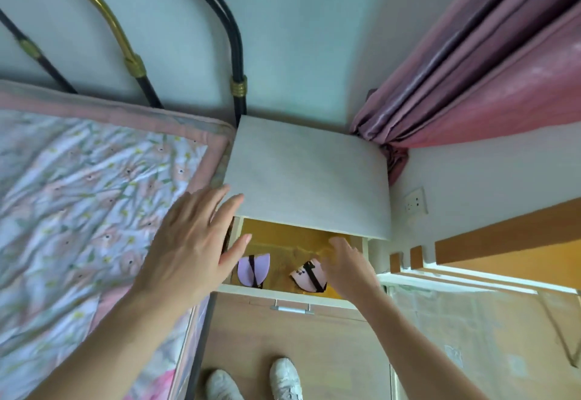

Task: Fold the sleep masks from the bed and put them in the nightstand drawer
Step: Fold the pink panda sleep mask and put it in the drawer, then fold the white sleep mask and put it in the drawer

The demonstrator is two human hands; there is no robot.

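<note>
The nightstand drawer [283,297] stands pulled open, with a yellow-brown lining inside. A folded lilac sleep mask [248,269] with a black strap lies at its left side. A folded pink sleep mask [303,278] with a black strap lies to its right. My left hand [188,242] hovers flat above the drawer's left edge, fingers spread, holding nothing. My right hand [349,269] reaches into the drawer just right of the pink mask, fingers apart and blurred; I cannot tell whether it touches the mask.
The white nightstand top [308,176] overhangs the drawer's back. The bed [78,195] with a floral quilt lies to the left, its metal headboard [235,63] against the wall. A pink curtain [471,69] hangs at right. My white shoes [251,380] stand on the wood floor below.
</note>
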